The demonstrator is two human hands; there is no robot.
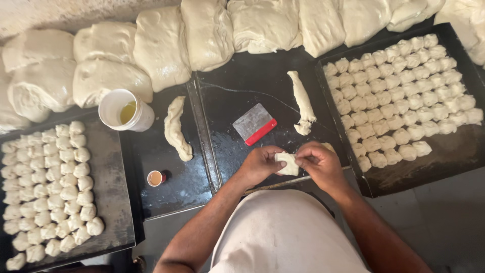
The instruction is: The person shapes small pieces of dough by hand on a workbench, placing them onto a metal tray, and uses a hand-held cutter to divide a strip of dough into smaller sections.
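Both my hands meet over the near edge of a black oily worktop (237, 91). My left hand (260, 164) and my right hand (319, 163) pinch one small flat piece of white dough (289, 163) between their fingers. A long strip of dough (303, 102) lies just beyond my right hand. A second strip (177, 129) lies to the left. A metal scraper with a red edge (255, 124) rests between the strips.
Trays of several small dough pieces sit at the left (108, 187) and right (444, 146). A white tub of yellow oil (124, 109) and a small cup (155, 178) stand at the left. Large dough slabs (207, 33) line the far edge.
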